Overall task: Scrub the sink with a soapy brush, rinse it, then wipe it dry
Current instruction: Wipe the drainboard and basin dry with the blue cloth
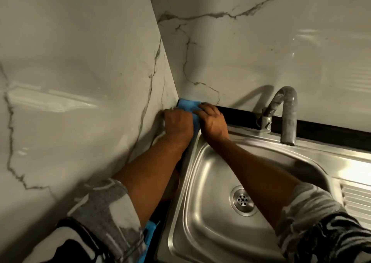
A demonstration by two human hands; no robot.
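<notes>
Your left sleeve [104, 208] and right sleeve [313, 216] carry a grey, white and black camouflage print and end mid-forearm. Left hand [177, 124] and right hand [212, 122] are bare.

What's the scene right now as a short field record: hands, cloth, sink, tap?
stage: wiping, judged from how things lie
cloth: blue cloth at the sink's far-left corner, where the marble walls meet
left hand: against the cloth's left side, fingers hidden
right hand: fingers spread, pressing on the cloth
sink: steel basin, no foam visible
drain: uncovered
tap: no water seen running
</notes>
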